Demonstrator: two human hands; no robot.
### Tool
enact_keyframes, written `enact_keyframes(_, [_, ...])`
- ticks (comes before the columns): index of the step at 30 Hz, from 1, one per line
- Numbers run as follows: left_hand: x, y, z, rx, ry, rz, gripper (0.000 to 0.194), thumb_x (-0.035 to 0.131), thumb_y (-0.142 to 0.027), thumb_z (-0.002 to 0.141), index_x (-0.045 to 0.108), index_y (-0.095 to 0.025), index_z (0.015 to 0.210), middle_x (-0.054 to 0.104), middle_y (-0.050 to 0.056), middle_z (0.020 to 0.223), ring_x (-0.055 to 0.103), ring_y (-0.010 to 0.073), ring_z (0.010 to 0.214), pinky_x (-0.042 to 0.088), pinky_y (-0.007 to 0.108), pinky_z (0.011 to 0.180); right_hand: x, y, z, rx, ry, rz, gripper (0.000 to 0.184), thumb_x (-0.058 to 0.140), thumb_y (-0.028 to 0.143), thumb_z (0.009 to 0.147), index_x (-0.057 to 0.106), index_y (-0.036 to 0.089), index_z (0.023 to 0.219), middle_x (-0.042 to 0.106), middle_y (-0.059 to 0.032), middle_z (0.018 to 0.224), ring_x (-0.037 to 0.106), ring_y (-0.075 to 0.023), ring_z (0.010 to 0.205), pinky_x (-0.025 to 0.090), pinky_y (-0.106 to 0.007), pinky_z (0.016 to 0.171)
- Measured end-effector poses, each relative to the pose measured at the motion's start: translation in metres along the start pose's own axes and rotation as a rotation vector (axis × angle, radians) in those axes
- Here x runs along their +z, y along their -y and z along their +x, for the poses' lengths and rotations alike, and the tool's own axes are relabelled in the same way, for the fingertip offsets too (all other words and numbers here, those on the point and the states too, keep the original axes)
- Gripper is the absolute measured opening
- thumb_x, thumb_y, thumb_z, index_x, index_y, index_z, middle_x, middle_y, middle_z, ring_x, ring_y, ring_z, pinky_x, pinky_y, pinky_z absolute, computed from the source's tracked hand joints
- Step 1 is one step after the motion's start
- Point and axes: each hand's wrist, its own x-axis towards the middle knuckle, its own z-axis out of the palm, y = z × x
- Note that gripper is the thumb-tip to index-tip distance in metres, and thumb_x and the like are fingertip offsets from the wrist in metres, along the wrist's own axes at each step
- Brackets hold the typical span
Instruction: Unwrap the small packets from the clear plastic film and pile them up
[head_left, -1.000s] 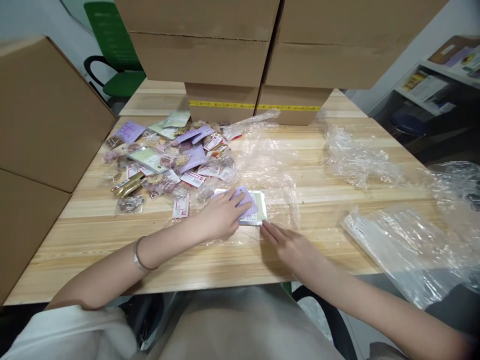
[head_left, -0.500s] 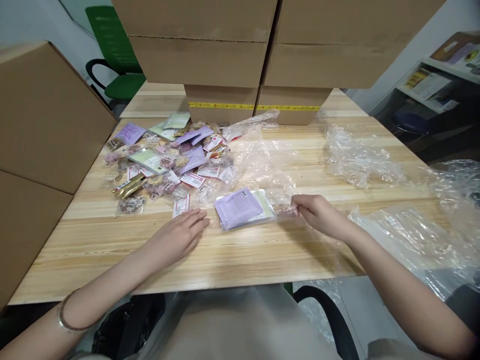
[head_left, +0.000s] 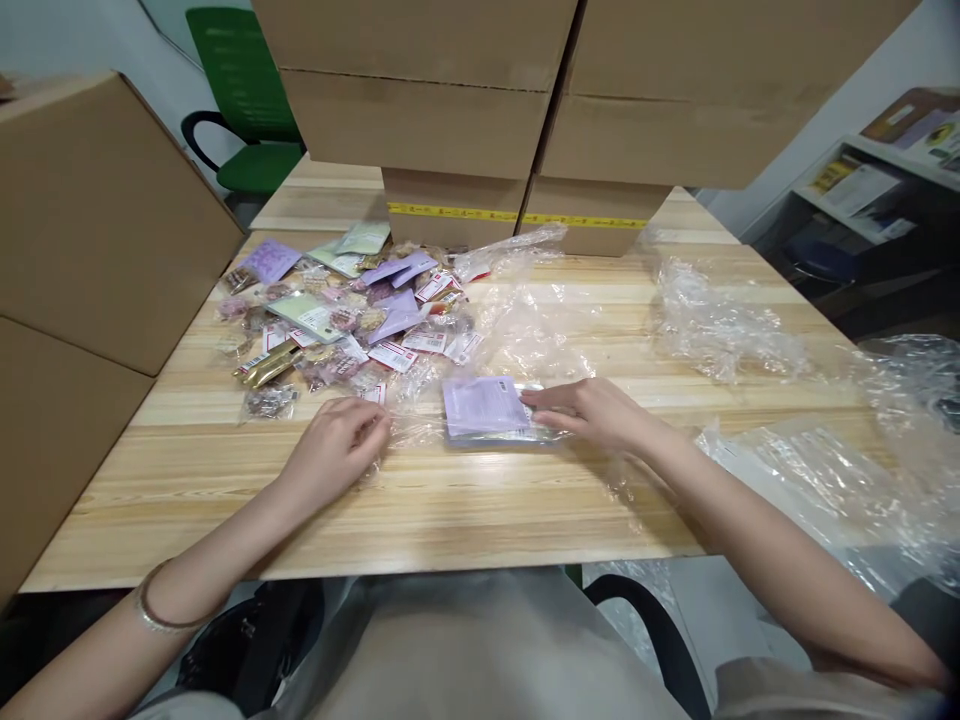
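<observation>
A small stack of flat packets, purple one on top [head_left: 484, 405], lies inside a clear plastic bag [head_left: 420, 428] on the wooden table [head_left: 480, 510]. My left hand [head_left: 337, 447] is closed in a pinch on the bag's left end. My right hand [head_left: 592, 412] lies with fingers stretched out on the right edge of the packet stack, pressing it through the plastic.
A heap of small purple, green and gold packets [head_left: 337, 310] covers the table's left back part. Stacked cardboard boxes [head_left: 525, 100] stand behind, another box [head_left: 90, 230] at the left. Crumpled clear bags [head_left: 720, 320] lie at the right, more plastic [head_left: 825, 480] near the right edge.
My right hand let go of the bag's right end and moved left onto the packets. My left hand closed on the bag's left end. The packets shifted slightly.
</observation>
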Motion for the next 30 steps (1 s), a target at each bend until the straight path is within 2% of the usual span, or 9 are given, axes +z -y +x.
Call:
enact_keyframes(3, [-0.002,-0.001,-0.003,0.08,0.021,0.086,0.032,0.042,-0.033,0.093,0.065,-0.021,0.075,0.073,0.004,0.092,0.065,0.0218,0.091,0.035,0.045,0.108,-0.005,0.01,-0.019,0.004,0.061,-0.008,0.046,0.058,0.057,0.089,0.068,0.029,0.124,0.069,-0.0023,0.122,0.072,-0.0275,0.098,0.056,-0.038,0.08])
enact_keyframes(6, [-0.006,-0.002,-0.005,0.101,0.032,0.215,0.028,0.041,-0.029,0.091,0.065,-0.02,0.081,0.073,0.006,0.096,0.066,0.0238,0.094,0.032,0.049,0.11,-0.004,0.016,-0.041,0.009,0.064,-0.057,0.052,0.064,0.058,0.084,0.065,0.03,0.128,0.066,-0.0022,0.128,0.071,-0.0292,0.099,0.057,-0.039,0.079])
enact_keyframes(11, [-0.018,0.0,-0.006,0.015,0.102,0.527,0.028,0.037,-0.025,0.091,0.064,-0.017,0.086,0.069,0.012,0.082,0.064,0.0323,0.091,0.048,0.049,0.086,0.001,0.013,-0.057,0.036,0.009,0.003,0.029,0.051,0.045,0.097,0.074,0.032,0.109,0.07,0.0029,0.121,0.07,-0.0245,0.104,0.057,-0.038,0.083])
enact_keyframes(14, [-0.018,-0.015,-0.01,-0.008,-0.042,0.699,0.023,0.044,-0.022,0.09,0.064,-0.013,0.097,0.067,0.02,0.094,0.062,0.0403,0.1,0.049,0.055,0.079,0.003,0.009,-0.053,0.022,-0.036,0.018,0.029,0.051,0.042,0.097,0.077,0.028,0.095,0.075,0.0009,0.107,0.072,-0.0229,0.096,0.056,-0.036,0.078])
enact_keyframes(16, [-0.01,-0.035,-0.012,0.127,-0.219,0.659,0.026,0.049,-0.019,0.087,0.062,-0.012,0.108,0.062,0.025,0.114,0.053,0.0431,0.12,0.048,0.059,0.088,0.003,0.009,-0.049,0.007,-0.049,0.006,0.029,0.051,0.041,0.098,0.076,0.027,0.093,0.076,-0.0006,0.1,0.072,-0.021,0.089,0.055,-0.034,0.073])
enact_keyframes(18, [0.006,-0.059,-0.01,0.399,-0.262,0.486,0.034,0.05,-0.017,0.088,0.057,-0.013,0.121,0.058,0.022,0.128,0.044,0.0373,0.133,0.045,0.055,0.101,0.003,0.011,-0.046,-0.005,-0.052,-0.022,0.03,0.05,0.041,0.098,0.076,0.027,0.092,0.076,-0.0015,0.094,0.071,-0.019,0.083,0.053,-0.031,0.069])
enact_keyframes(21, [0.041,-0.087,0.003,0.7,-0.038,0.309,0.046,0.046,-0.029,0.095,0.045,-0.01,0.138,0.048,0.02,0.144,0.037,0.0309,0.142,0.039,0.046,0.112,0.004,0.016,-0.045,-0.013,-0.049,-0.106,0.031,0.047,0.04,0.1,0.074,0.025,0.093,0.073,-0.0032,0.088,0.069,-0.017,0.075,0.048,-0.028,0.063])
enact_keyframes(26, [0.092,-0.085,0.028,0.657,0.283,0.281,0.08,0.048,-0.061,0.092,0.025,-0.015,0.153,0.018,0.02,0.162,0.009,0.0365,0.15,0.013,0.055,0.12,0.018,0.013,-0.049,-0.001,-0.046,-0.347,0.035,0.041,0.039,0.102,0.069,0.02,0.096,0.069,-0.0064,0.097,0.065,-0.0147,0.066,0.039,-0.025,0.054])
enact_keyframes(30, [0.099,-0.061,0.027,0.622,0.271,0.26,0.075,0.043,-0.059,0.095,0.022,-0.018,0.155,0.012,0.019,0.163,0.0,0.0359,0.151,0.003,0.06,0.119,0.023,-0.004,-0.064,0.175,-0.089,-0.697,0.045,0.038,0.049,0.1,0.066,0.014,0.1,0.066,-0.012,0.101,0.059,-0.0155,0.056,0.035,-0.028,0.047])
